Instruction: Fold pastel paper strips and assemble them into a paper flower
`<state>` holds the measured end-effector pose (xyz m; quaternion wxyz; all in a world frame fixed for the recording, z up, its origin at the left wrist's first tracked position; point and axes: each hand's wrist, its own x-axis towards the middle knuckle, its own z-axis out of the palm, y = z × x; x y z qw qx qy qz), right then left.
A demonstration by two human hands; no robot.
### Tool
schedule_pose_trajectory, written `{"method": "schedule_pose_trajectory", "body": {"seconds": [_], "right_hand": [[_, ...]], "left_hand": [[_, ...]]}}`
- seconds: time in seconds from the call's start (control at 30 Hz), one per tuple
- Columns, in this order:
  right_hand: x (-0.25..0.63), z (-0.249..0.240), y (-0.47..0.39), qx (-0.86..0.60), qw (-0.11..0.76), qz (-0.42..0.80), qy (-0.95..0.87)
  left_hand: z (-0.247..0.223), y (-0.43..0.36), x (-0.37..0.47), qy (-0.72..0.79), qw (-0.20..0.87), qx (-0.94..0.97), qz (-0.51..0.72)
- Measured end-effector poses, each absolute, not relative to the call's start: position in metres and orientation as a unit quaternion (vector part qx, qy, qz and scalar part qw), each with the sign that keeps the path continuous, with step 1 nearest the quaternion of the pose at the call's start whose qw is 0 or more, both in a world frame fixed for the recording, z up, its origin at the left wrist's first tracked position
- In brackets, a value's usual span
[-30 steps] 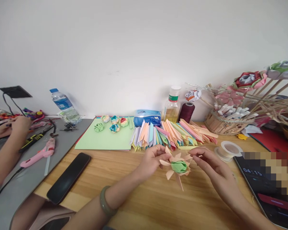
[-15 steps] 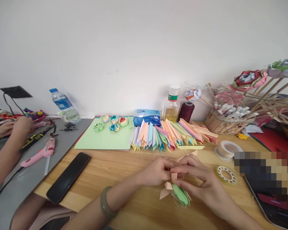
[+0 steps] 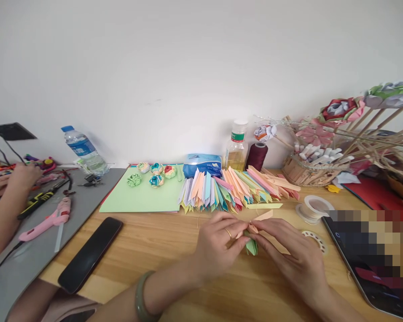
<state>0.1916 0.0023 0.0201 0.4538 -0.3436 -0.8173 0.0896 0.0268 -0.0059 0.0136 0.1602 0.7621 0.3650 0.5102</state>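
Observation:
Between my two hands is a small bundle of folded paper pieces (image 3: 251,247), green below and peach on top. My left hand (image 3: 218,241), wearing a ring, pinches it from the left with thumb and fingers. From the right, my right hand (image 3: 291,255) pinches the peach part at the top. Much of the bundle is hidden behind the fingers. Just behind my hands a loose peach strip (image 3: 266,215) lies on the wooden table (image 3: 174,250). Beyond it is a row of folded paper strips (image 3: 218,192) in many colours.
Left are a phone (image 3: 90,255), a pink glue gun (image 3: 47,221), a water bottle (image 3: 84,150) and another person's hand (image 3: 25,174). Paper flowers (image 3: 156,180) rest on green sheets (image 3: 137,201). Right are tape rolls (image 3: 313,208), a tablet (image 3: 362,277) and a basket (image 3: 308,174).
My left hand has turned so its back and ring show more, and its thumb now pinches the bundle. The bundle has been raised and turned, with less of its green showing. The view has shifted slightly.

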Motion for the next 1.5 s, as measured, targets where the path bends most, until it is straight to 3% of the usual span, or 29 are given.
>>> {"method": "schedule_pose_trajectory", "body": {"seconds": [0.23, 0.7, 1.5], "right_hand": [[0.1934, 0.0240, -0.0026, -0.341, 0.468, 0.038, -0.815], [0.1940, 0.0213, -0.0034, -0.324, 0.483, 0.055, -0.811], [0.1985, 0.0192, -0.0035, -0.280, 0.493, 0.008, -0.824]], "left_hand": [[0.0096, -0.0087, 0.0304, 0.328, 0.059, 0.765, 0.551], [0.0095, -0.0132, 0.0312, 0.361, 0.166, 0.739, 0.544], [0.0124, -0.0093, 0.0294, 0.270, 0.108, 0.766, 0.574]]}}
